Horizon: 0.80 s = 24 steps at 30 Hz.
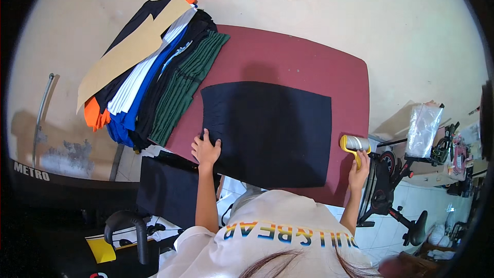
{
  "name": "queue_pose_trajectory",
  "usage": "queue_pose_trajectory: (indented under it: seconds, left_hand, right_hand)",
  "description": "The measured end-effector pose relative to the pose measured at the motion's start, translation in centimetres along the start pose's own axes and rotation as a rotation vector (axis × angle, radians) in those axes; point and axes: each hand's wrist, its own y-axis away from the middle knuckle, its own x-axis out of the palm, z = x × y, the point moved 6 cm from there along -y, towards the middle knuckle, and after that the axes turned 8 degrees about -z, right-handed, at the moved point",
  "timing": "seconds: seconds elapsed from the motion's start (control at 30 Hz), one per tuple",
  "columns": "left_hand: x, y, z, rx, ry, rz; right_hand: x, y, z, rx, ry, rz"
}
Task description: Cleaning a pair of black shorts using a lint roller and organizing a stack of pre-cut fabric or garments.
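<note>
A dark navy or black garment [270,135] lies flat in front of me, with slight gathers along its left end. My left hand [206,150] rests on its lower left edge, fingers spread and grasping nothing. Over at the right edge of the maroon table [328,61], my right hand [359,170] grips the yellow handle of a lint roller [355,146]. The roller's pale grey cylinder points away from me and lies apart from the garment's right edge.
Stacked folded clothes [181,81] in several colours fill the table's left end, topped by a tan cardboard piece [135,54]. An exercise bike [386,193] stands right of the table, near a clear plastic packet [424,129]. Another dark flat surface [170,189] sits lower left.
</note>
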Motion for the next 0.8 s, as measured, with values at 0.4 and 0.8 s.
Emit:
queue_pose_trajectory:
  seconds: [0.4,0.8]
  left_hand:
    - [4.6,5.7,-6.8,0.516,0.065,-0.117]
    - [3.2,2.2,-1.4,0.482,0.124,-0.144]
  right_hand:
    - [1.3,4.7,12.6,-0.137,-0.460,0.364]
    - [6.7,3.8,11.0,-0.129,-0.316,0.212]
